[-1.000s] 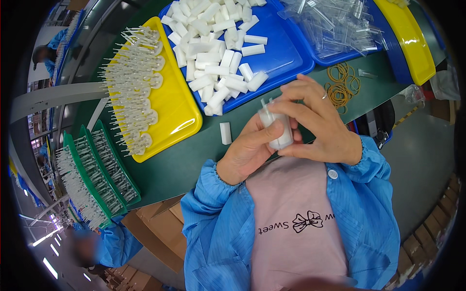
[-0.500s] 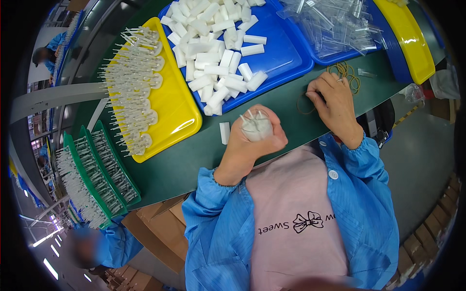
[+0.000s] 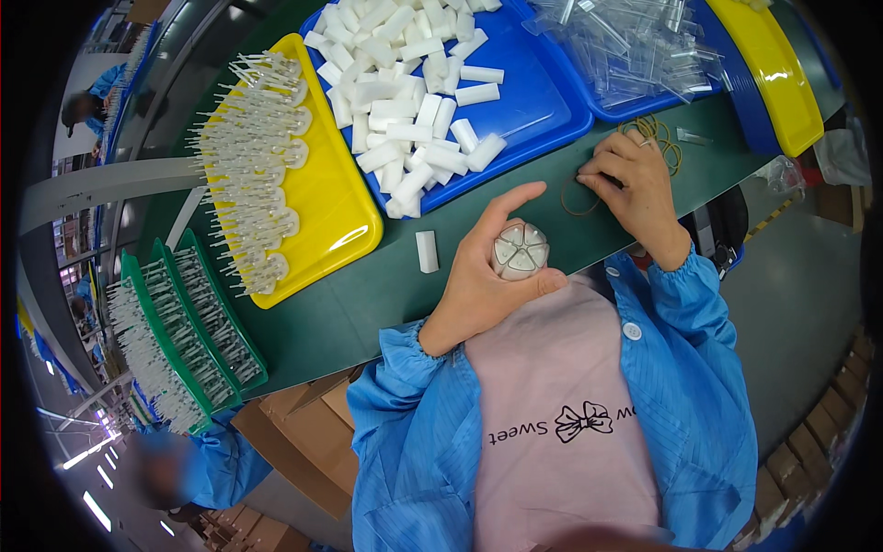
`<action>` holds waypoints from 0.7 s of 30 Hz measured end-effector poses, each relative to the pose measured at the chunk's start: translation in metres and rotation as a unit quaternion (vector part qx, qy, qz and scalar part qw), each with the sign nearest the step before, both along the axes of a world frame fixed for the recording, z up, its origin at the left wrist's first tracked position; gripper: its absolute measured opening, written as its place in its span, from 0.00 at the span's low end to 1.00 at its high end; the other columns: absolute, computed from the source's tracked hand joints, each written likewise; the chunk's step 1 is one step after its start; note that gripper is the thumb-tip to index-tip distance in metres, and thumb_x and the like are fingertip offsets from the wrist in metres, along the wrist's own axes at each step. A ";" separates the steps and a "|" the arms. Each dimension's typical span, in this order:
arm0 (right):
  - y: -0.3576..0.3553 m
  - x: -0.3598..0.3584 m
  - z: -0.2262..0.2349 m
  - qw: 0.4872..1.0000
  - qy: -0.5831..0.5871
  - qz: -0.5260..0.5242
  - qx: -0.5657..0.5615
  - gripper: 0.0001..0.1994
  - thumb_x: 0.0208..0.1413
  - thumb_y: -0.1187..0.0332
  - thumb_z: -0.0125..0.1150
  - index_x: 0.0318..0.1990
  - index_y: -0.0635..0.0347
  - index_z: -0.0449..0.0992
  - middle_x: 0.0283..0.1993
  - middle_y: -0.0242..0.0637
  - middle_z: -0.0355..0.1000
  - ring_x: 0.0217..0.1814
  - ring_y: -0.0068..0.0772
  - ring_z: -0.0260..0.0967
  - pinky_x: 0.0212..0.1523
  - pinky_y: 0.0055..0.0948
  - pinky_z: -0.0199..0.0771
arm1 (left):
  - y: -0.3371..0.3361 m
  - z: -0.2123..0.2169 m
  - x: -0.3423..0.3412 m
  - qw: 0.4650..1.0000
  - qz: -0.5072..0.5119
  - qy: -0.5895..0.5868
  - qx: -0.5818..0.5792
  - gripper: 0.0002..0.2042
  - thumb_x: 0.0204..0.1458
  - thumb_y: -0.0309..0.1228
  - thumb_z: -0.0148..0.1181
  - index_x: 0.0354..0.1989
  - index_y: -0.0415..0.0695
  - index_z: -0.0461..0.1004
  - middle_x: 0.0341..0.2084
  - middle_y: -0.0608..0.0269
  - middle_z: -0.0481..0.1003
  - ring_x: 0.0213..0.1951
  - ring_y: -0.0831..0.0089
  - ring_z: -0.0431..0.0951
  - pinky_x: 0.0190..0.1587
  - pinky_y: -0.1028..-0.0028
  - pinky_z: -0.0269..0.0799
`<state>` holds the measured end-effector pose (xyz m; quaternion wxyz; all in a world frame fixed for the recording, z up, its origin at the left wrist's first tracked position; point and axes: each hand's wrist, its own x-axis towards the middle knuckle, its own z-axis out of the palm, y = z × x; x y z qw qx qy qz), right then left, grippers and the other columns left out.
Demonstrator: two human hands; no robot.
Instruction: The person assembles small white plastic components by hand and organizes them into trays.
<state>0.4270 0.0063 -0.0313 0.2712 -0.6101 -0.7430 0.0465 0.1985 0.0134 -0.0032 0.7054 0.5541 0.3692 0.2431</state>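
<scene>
My left hand (image 3: pixel 478 290) curls around a round bundle (image 3: pixel 521 250) of clear wedge-shaped pieces. The bundle's end faces up, split into segments like a flower, while my forefinger stretches away from it and my thumb rests on its near side. Slightly to the right, my right hand (image 3: pixel 635 184) pinches a thin rubber band (image 3: pixel 575 213), which hangs in a loop left of the fingers. Just beyond that hand lies a heap of yellowish rubber bands (image 3: pixel 664 138). One white foam block (image 3: pixel 427 252) lies on the green table, left of my left hand.
A blue tray (image 3: pixel 543 110) carries many white foam blocks; another blue tray (image 3: pixel 602 112) has clear plastic pieces. The yellow tray (image 3: pixel 340 221) bears bundles of white thin-stemmed parts. Green racks (image 3: pixel 216 345) stand at left. A yellow tray (image 3: pixel 782 74) sits far right.
My left hand has rolled the bundle so its segmented end shows, moved it slightly right and nearer, and extended the forefinger. My right hand keeps the rubber band, nearly still.
</scene>
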 end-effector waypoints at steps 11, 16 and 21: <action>-0.013 -0.036 0.033 0.969 0.220 0.104 -0.036 0.05 0.51 0.73 0.58 0.33 0.59 0.69 0.29 0.34 0.67 0.31 0.36 0.65 0.38 0.32 0.59 | -0.005 -0.015 0.005 1.000 0.010 -0.006 -0.014 0.42 0.36 0.32 0.75 0.62 0.44 0.58 0.38 0.60 0.72 0.40 0.75 0.72 0.44 0.75 0.69; -0.021 -0.042 0.044 0.883 0.433 0.124 -0.135 0.08 0.56 0.74 0.54 0.43 0.62 0.68 0.31 0.34 0.68 0.33 0.22 0.67 0.36 0.23 0.67 | -0.002 -0.017 0.005 0.991 -0.091 0.040 0.094 0.27 0.36 0.34 0.73 0.45 0.43 0.65 0.35 0.58 0.75 0.37 0.67 0.77 0.41 0.71 0.72; -0.017 -0.036 0.063 0.657 0.680 0.142 -0.294 0.17 0.58 0.73 0.54 0.54 0.65 0.62 0.34 0.34 0.70 0.25 0.18 0.64 0.30 0.20 0.67 | -0.007 -0.006 0.010 0.980 -0.088 0.118 0.135 0.24 0.37 0.34 0.73 0.40 0.43 0.67 0.30 0.60 0.73 0.32 0.70 0.74 0.38 0.76 0.69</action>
